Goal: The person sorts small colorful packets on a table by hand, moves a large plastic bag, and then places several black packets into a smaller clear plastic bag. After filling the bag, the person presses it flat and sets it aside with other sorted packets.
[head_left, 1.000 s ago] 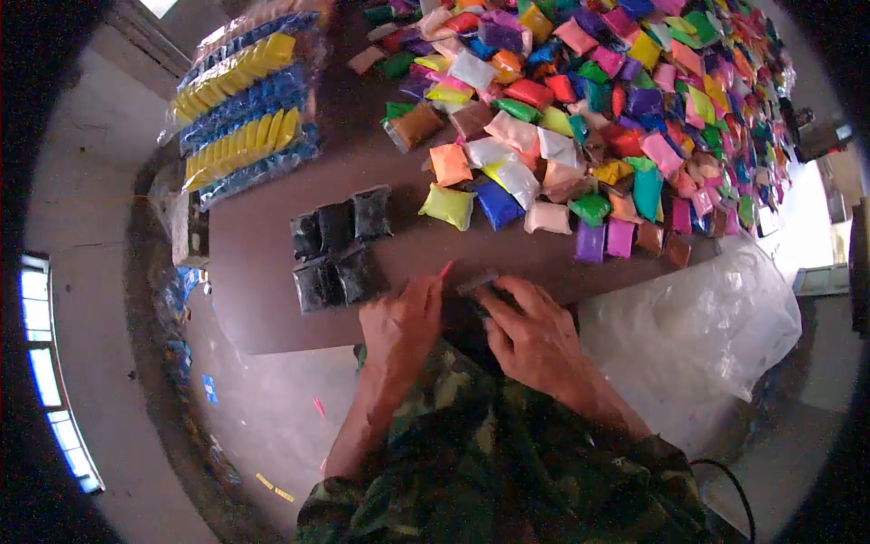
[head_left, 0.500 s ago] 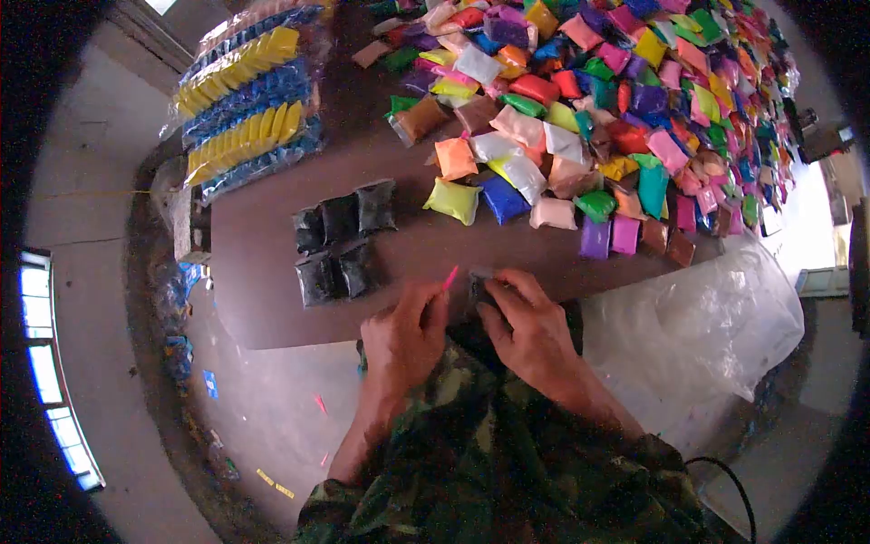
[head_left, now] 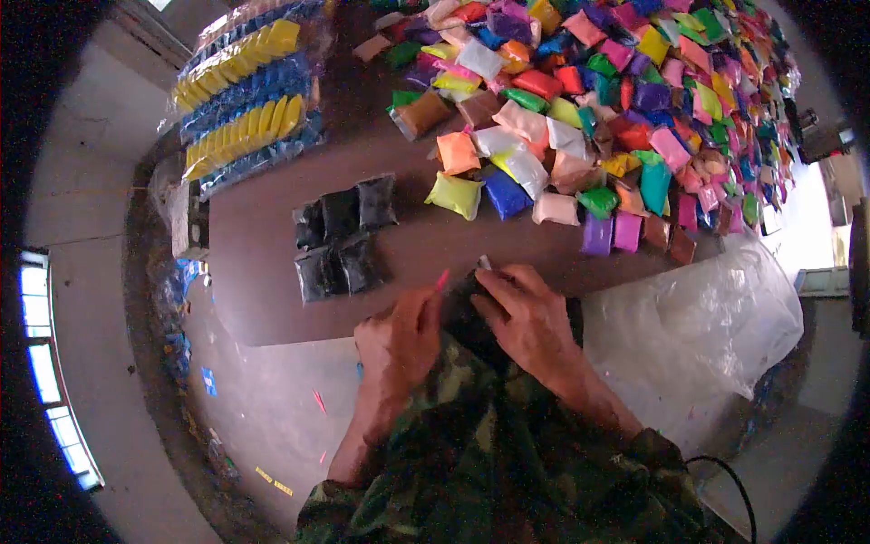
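My left hand is closed at the table's front edge, with a thin pink strip poking up between thumb and fingers. Its exact kind is too small to tell. Just right of it, my right hand pinches a small black packet, whose pale end shows above the fingertips; the fingers partly hide it. Beyond my left hand, several black packets lie in two rows on the brown table.
A large heap of colourful packets covers the far right of the table. Clear bags of yellow and blue pieces lie at the far left. A transparent plastic bag hangs by the right front edge. Pink scraps lie on the floor.
My left hand has shifted slightly left and down with the pink strip. In my right hand the black packet has turned, and its pale end now points upward.
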The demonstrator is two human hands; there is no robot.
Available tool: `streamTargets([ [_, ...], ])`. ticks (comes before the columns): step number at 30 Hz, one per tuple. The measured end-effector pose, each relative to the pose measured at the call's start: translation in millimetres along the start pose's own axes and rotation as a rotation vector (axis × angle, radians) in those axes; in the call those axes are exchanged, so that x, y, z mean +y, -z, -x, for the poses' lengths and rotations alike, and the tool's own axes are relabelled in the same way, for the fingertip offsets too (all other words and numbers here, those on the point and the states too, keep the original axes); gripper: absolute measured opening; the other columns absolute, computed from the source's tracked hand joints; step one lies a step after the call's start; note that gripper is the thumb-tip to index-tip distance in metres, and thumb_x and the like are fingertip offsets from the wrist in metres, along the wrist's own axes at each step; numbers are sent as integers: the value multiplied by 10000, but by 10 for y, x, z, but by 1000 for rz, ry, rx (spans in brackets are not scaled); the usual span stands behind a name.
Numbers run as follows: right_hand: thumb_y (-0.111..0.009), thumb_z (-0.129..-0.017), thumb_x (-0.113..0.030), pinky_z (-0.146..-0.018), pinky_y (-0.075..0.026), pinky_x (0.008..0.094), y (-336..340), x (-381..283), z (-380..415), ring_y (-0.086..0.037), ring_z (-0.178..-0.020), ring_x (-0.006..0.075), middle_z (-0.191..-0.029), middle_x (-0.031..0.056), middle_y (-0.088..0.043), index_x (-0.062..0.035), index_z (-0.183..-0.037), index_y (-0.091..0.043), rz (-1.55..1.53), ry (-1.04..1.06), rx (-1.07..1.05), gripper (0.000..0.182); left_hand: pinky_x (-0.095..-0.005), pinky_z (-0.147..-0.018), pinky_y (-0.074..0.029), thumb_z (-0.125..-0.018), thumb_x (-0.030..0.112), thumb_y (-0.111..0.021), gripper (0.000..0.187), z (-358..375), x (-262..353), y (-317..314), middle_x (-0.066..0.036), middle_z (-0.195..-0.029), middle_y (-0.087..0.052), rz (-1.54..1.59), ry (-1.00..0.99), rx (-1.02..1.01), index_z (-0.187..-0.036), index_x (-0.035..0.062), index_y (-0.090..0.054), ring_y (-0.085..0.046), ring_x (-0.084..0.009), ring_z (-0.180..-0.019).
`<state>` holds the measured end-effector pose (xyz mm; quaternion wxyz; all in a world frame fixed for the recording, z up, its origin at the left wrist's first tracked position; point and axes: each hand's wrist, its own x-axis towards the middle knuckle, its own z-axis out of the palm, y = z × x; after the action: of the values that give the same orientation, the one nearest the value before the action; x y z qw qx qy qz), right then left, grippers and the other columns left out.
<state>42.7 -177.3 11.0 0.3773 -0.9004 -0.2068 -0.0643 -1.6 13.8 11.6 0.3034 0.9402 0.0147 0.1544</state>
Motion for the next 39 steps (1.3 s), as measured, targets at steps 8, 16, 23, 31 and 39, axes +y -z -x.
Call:
streamTargets([
  [8, -830, -835, -188, -687, -595, 417, -7, 11, 8, -711, -823, 321, -1044, 122, -683, -62, -1082, -747, 61, 0, 10, 290, -494, -584, -524, -862, 117, -747, 144, -82, -136, -91, -115, -769, -710, -136, 59, -31, -993, 163, -711, -696, -371, -697],
  [16, -840, -834, -212, -633, -583, 402, -92, 21, -9, -710, -739, 308, -894, 115, -703, -37, -1001, -747, 77, 5, 76, 259, -486, -575, -520, -868, 93, -744, 150, 46, 101, -74, -118, -734, -696, 21, 15, 81, -994, 167, -709, -687, -366, -643],
  [23, -835, -840, -228, -627, -580, 398, -99, 12, 3, -712, -743, 303, -881, 112, -710, -43, -971, -747, 103, -13, 64, 242, -481, -595, -525, -850, 55, -733, 149, 136, 104, -35, -146, -745, -695, 83, -26, 87, -972, 127, -685, -692, -380, -678],
  [31, -835, -838, -230, -638, -577, 391, -147, 44, 1, -711, -747, 303, -872, 112, -713, -37, -973, -745, 111, 26, 112, 252, -470, -593, -531, -868, 72, -739, 147, 142, 90, 7, -148, -744, -694, 148, 39, 106, -989, 121, -672, -696, -380, -686],
  [39, -784, -885, -346, -702, -607, 434, -90, 51, 29, -730, -852, 309, -1032, 110, -725, -92, -1077, -746, 110, -21, 29, 320, -459, -562, -517, -885, 67, -724, 190, 327, -23, 84, -127, -746, -693, 57, 108, 17, -1054, 133, -667, -698, -357, -666],
])
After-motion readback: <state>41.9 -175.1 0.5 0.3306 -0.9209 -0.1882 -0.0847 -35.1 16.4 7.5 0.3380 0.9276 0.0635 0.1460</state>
